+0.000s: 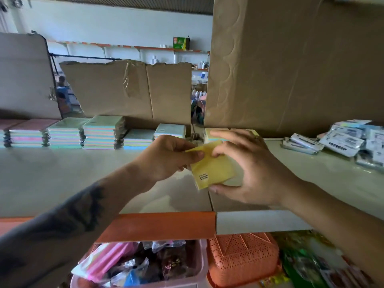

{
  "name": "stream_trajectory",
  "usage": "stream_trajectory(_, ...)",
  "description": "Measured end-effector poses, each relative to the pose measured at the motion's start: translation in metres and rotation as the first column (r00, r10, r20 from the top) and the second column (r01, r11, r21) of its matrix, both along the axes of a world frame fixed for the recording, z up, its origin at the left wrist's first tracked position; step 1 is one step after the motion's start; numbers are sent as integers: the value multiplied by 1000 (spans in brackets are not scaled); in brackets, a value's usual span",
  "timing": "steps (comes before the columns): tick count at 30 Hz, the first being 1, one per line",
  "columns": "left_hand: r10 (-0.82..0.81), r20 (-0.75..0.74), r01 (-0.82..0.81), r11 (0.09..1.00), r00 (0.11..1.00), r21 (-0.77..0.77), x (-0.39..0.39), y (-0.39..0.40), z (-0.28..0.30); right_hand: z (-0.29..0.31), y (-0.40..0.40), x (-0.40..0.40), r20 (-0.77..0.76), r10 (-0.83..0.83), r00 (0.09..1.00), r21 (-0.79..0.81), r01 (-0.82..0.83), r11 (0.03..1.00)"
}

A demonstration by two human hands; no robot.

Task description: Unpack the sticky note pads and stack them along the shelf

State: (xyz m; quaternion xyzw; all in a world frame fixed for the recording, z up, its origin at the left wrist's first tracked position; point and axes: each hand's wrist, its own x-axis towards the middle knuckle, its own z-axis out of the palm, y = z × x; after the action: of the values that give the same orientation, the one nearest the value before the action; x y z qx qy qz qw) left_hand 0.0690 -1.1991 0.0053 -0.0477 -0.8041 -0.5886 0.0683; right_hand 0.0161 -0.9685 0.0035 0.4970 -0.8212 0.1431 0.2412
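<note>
A yellow sticky note pad (212,169) is held above the pale shelf (83,179), tilted, with a small printed label on its face. My left hand (166,156) pinches its upper left corner. My right hand (245,163) grips it from the right, thumb under its lower edge and fingers curled over the top. Along the back of the shelf stand several stacks of pastel sticky note pads (97,132), lower towards the right (170,129). Another pad is partly hidden behind my right hand.
Cardboard sheets (128,90) and a large cardboard box (291,63) stand behind the shelf. Small white packets (342,140) lie heaped at the right. Below the shelf's orange edge (158,225) sit a pink bin (145,265) of goods and an orange basket (243,258).
</note>
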Motion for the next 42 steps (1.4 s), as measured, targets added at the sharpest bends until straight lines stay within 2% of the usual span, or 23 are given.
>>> stream_trajectory(4, -38, 56, 38, 999, 998, 1, -14, 11, 3, 3, 10, -12, -13, 22, 1000, 30, -22, 999)
stream_trajectory(8, -37, 145, 29, 998, 989, 55, -22, 14, 2, 4, 14, -25, -130, 40, 991, 87, -29, 996)
stream_trajectory(10, 28, 101, -28, 1000, 994, -3, -26, 12, 2, 6, 11, -34, -54, 68, 996, 77, -64, 995)
stream_trajectory(13, 141, -22, -142, 975, 990, -171, -28, 6, 0, 15, 6, -54, 116, 92, 989, 36, -97, 995)
stream_trajectory(15, 220, -60, -226, 896, 974, -383, -25, 1, -2, 26, 1, -77, 216, 37, 976, 22, -43, 999)
stream_trajectory(17, 263, -68, -239, 702, 962, -671, -17, -4, -5, 35, -6, -106, 307, -47, 951, 36, 38, 999)
stream_trajectory(18, 252, -61, -207, 606, 966, -768, -14, -6, -8, 38, -10, -119, 358, -75, 931, 36, 66, 997)
stream_trajectory(20, 213, -4, -111, 493, 977, -863, -9, -10, -15, 41, -16, -144, 463, -94, 881, 25, 93, 995)
stream_trajectory(22, 202, 94, -5, 440, 975, -898, -9, -12, -24, 40, -21, -162, 512, -118, 851, 41, 113, 993)
stream_trajectory(25, 215, 210, 103, 424, 954, -900, -9, -11, -31, 34, -23, -176, 521, -134, 843, 51, 127, 991)
stream_trajectory(29, 211, 199, 95, 419, 957, -903, -9, -11, -32, 28, -22, -175, 565, -125, 816, 38, 125, 991)
stream_trajectory(39, 200, 187, 85, 430, 962, -899, -12, -12, -34, 30, -20, -165, 547, -177, 818, 83, 157, 984)
stream_trajectory(42, 191, 162, 61, 447, 968, -892, -14, -6, -31, 31, -16, -152, 484, -207, 850, 121, 169, 978)
